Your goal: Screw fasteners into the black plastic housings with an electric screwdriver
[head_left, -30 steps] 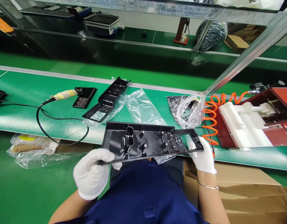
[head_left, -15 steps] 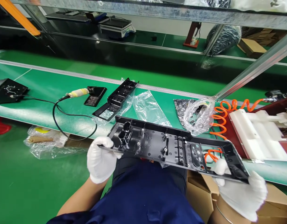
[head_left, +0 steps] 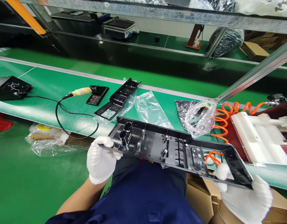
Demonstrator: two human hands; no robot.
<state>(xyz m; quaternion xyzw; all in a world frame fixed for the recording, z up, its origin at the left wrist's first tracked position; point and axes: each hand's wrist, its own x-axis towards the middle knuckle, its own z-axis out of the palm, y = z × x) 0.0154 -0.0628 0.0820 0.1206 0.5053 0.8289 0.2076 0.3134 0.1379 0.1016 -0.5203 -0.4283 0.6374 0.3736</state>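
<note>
Moved since a second ago: black plastic casing (head_left: 155,149), its windowed end swung down and right, ribbed interior facing up more.
Casing position: tilted in the air, across the worktop's (head_left: 46,107) front edge.
Left hand (head_left: 100,160): white-gloved fingers pinching the near left corner.
Right hand (head_left: 247,196): fingers gripping the windowed end, a fingertip showing through the opening.
Beyond the far rim: crinkled clear bag (head_left: 152,109); glossy orange coiled hose (head_left: 220,119); smooth white blocks (head_left: 247,133).

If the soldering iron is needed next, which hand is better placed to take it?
Probably the left hand: it is nearer the soldering iron. The right hand is farther away. Both hold the black plastic housing, at opposite ends, so the left would have to release first.
</note>
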